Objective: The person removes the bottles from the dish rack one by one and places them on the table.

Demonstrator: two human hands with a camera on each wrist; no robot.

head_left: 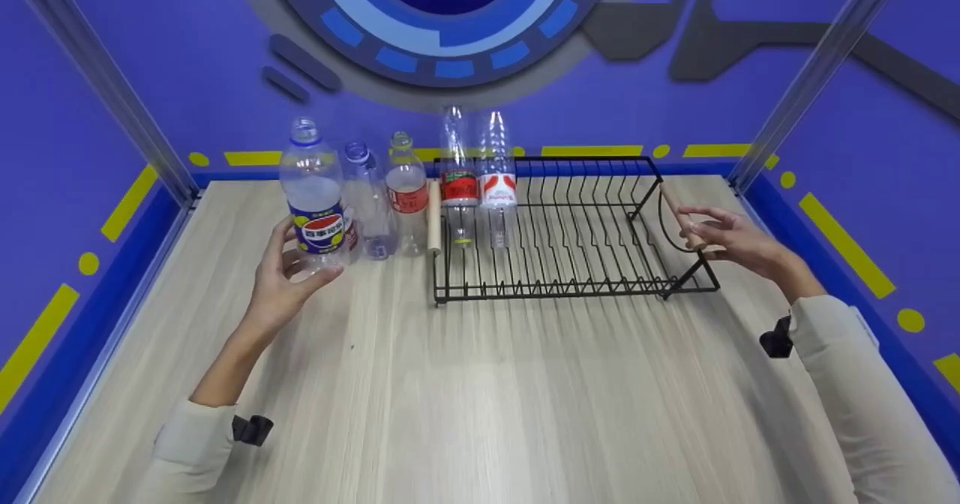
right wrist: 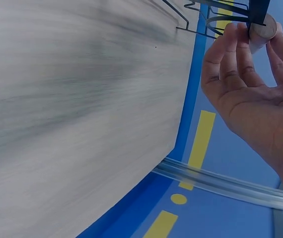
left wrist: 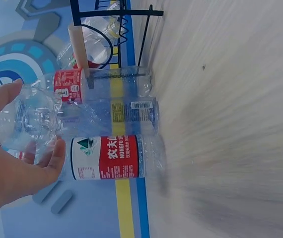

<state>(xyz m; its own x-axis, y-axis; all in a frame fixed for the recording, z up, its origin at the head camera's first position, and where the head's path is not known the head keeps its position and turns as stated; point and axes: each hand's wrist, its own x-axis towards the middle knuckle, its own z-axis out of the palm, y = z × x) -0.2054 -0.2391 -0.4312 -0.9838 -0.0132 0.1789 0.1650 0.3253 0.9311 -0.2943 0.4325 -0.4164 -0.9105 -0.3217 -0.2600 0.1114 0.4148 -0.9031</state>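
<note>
My left hand (head_left: 279, 286) grips the lower part of a large clear plastic bottle (head_left: 318, 223) with a blue label. In the left wrist view, the bottom of this bottle (left wrist: 32, 116) shows between thumb and fingers, raised off the table. Over on the right, my right hand (head_left: 739, 245) pinches the wooden handle (head_left: 682, 217) of a black wire dish rack (head_left: 577, 292). Two clear bottles, one with a red label (head_left: 459, 187) and one with a red-and-white label (head_left: 497, 189), stand neck down at the rack's left end.
Left of the rack stand a clear bluish bottle (head_left: 375, 223) and a bottle with a red label (head_left: 409, 200). Beside them is a bottle with a red-and-white label (left wrist: 106, 157), mostly hidden behind the held one in the head view. Blue printed panels (head_left: 187, 76) enclose the wooden table (head_left: 480, 391).
</note>
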